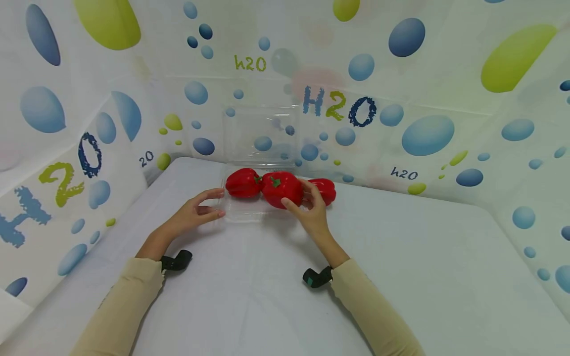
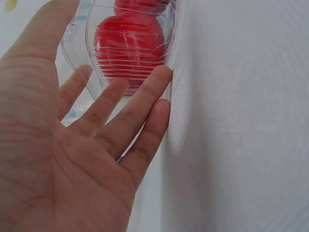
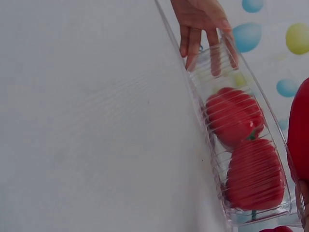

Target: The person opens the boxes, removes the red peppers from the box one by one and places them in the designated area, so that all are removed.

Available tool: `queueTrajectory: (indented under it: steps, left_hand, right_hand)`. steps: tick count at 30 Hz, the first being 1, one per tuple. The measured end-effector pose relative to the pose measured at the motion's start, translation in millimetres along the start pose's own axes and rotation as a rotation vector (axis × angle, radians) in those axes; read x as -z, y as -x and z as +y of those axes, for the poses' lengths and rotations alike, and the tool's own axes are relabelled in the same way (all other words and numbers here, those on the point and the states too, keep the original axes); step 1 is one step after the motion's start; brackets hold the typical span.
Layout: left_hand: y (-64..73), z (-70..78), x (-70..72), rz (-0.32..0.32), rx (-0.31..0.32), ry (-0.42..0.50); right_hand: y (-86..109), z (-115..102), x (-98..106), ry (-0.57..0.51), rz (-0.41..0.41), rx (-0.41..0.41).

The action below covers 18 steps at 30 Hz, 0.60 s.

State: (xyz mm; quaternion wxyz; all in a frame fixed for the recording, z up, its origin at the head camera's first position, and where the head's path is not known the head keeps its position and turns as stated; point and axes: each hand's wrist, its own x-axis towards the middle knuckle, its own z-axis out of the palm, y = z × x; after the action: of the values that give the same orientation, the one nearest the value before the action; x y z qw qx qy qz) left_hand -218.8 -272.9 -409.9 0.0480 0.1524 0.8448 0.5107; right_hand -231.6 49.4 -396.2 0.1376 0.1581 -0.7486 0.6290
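Observation:
A clear plastic clamshell box point(image 1: 249, 216) stands on the table with its lid point(image 1: 260, 133) raised at the back. One red bell pepper point(image 1: 242, 183) lies at the box's left end; the right wrist view shows a second bell pepper point(image 3: 255, 176) beside it. My right hand point(image 1: 315, 210) holds another bell pepper point(image 1: 281, 190) between thumb and fingers at the box's right part, hiding what lies behind it. Another bell pepper point(image 1: 327, 190) sits right of the box, partly behind that hand. My left hand point(image 2: 96, 140) rests its extended fingers against the box's left end.
A white cloth covers the table point(image 1: 249, 296). Behind and at the sides hangs a white sheet point(image 1: 311, 29) printed with blue and green drops and lettering. Each wrist carries a black camera point(image 1: 177, 261) on its inner side.

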Motion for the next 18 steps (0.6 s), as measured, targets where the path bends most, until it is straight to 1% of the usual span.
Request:
queueTrajectory:
  steps: [5,14,18]
  left_hand:
    - [1.4,0.2,-0.1,-0.002,0.013,0.006]
    - [0.8,1.2,-0.2,-0.005,0.016,0.011]
    - [0.4,2.1,0.5,-0.006,0.022,0.008]
  right_hand:
    - [2.3,0.5,3.8,-0.009,-0.014,0.003]
    - [4.3,3.1,14.0,-0.022,-0.036,0.066]
    - [4.0,3.7,19.1,-0.036,-0.055,0.071]
